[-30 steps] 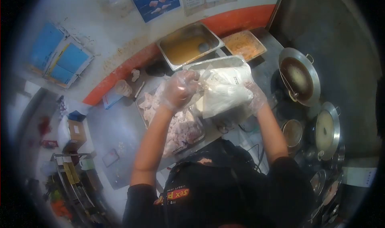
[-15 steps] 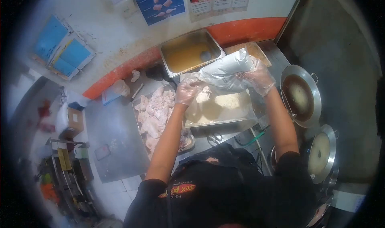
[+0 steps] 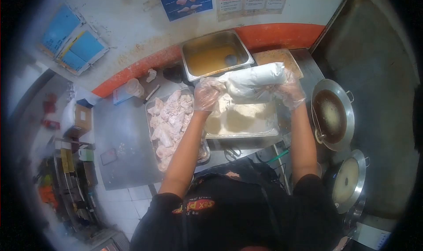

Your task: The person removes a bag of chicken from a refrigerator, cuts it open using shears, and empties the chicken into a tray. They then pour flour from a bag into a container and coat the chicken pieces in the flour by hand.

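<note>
A silvery-white bag (image 3: pixel 255 80) is held lengthwise above a metal tray of pale flour (image 3: pixel 242 135). My left hand (image 3: pixel 208 95), in a clear plastic glove, is closed round the bag's left end. The right end is gripped by my right hand (image 3: pixel 288 88), gloved the same way. White powder shows below the bag's left end, over the tray. Left of the flour tray, pieces of raw chicken (image 3: pixel 169 118) fill another metal tray, partly hidden by my left forearm.
Behind the bag stands a metal pan of yellowish liquid (image 3: pixel 211 59), beside a tray of brownish contents (image 3: pixel 277 59). At right are a wok of dark oil (image 3: pixel 329 114) and a paler one (image 3: pixel 346 182). Scissors (image 3: pixel 232 154) lie before the flour tray. A cup (image 3: pixel 134 88) stands at left.
The bag has been turned more level, its right end lower than before. My left hand is higher on its end. The whole view has shifted slightly.
</note>
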Demonstrator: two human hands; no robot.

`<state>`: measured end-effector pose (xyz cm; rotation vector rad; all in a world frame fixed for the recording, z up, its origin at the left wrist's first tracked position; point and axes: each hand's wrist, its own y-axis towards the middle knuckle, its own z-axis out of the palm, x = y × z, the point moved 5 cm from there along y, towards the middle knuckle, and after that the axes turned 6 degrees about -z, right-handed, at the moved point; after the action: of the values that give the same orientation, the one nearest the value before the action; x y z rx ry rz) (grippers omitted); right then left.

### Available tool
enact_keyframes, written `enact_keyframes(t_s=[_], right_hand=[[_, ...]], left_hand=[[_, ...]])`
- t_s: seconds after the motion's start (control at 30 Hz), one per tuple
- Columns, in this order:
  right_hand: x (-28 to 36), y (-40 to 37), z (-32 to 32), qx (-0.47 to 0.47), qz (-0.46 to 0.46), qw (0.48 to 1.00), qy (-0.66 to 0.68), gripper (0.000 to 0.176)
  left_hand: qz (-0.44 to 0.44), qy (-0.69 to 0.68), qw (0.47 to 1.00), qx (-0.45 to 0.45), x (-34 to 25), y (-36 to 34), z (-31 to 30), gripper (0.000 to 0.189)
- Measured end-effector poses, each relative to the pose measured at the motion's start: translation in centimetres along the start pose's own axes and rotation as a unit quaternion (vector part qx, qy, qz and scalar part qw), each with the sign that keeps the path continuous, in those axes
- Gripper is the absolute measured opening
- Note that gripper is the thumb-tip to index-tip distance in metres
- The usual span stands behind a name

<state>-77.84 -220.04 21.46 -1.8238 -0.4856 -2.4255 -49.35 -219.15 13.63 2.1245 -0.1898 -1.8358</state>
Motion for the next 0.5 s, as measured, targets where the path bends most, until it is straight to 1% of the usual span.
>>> enact_keyframes(t_s=[0.03,0.07,0.1,0.17,0.2,0.23,0.27,0.3,0.33,0.37,0.4,0.43,0.47,0.5], right_hand=[[-0.4,-0.1,-0.2,0.003,0.01,0.999,0.037,0.05],[-0.5,-0.2,-0.8,0.001,0.011,0.999,0.037,0.05],[0.3,-0.2,-1.0,0.005,-0.007,0.999,0.053,0.05],[0.6,0.0,-0.7,0.011,-0.028,0.997,0.068,0.051],[0.1,0.1,-0.3,0.014,-0.022,0.998,0.061,0.051],[-0.2,-0.1,0.0,0.015,-0.015,0.998,0.055,0.052],[-0.1,0.0,0.0,0.013,-0.014,0.998,0.054,0.052],[0.3,0.3,0.0,0.018,-0.021,1.0,-0.008,0.053],[0.9,0.6,0.2,0.023,-0.031,0.997,-0.069,0.054],[1.5,0.6,0.5,0.02,-0.034,0.997,-0.069,0.054],[2.2,0.3,0.8,0.002,-0.042,0.997,-0.061,0.051],[2.6,0.1,0.9,-0.016,-0.048,0.997,-0.054,0.049],[1.9,0.5,0.5,-0.017,-0.05,0.997,-0.054,0.049],[0.5,1.0,0.5,0.007,-0.02,0.999,-0.029,0.053]], left_hand=[[0.046,-0.037,0.998,0.032,0.0,0.4,0.4,0.009],[0.09,-0.073,0.991,0.064,0.1,0.3,0.6,0.01],[0.091,-0.073,0.991,0.065,-0.5,0.2,0.7,0.01],[0.0,-0.123,0.991,0.055,-1.6,0.3,0.5,0.01],[0.001,-0.123,0.991,0.055,-1.8,0.5,0.9,0.01],[0.113,-0.007,0.992,0.059,-3.1,0.3,1.5,0.01],[0.223,0.108,0.967,0.062,-4.2,-0.2,2.2,0.009],[0.221,0.107,0.967,0.064,-3.2,-0.2,2.0,0.009],[0.149,0.051,0.985,0.067,-1.4,0.5,1.3,0.011],[0.077,-0.003,0.995,0.071,0.4,1.1,0.8,0.012],[-0.007,-0.086,0.993,0.084,-1.2,0.8,1.1,0.014],[-0.008,-0.086,0.993,0.085,-1.1,0.5,1.6,0.014],[0.054,0.006,0.997,0.061,-1.5,0.4,1.8,0.014],[0.112,0.097,0.988,0.037,-1.4,0.0,2.0,0.014]])
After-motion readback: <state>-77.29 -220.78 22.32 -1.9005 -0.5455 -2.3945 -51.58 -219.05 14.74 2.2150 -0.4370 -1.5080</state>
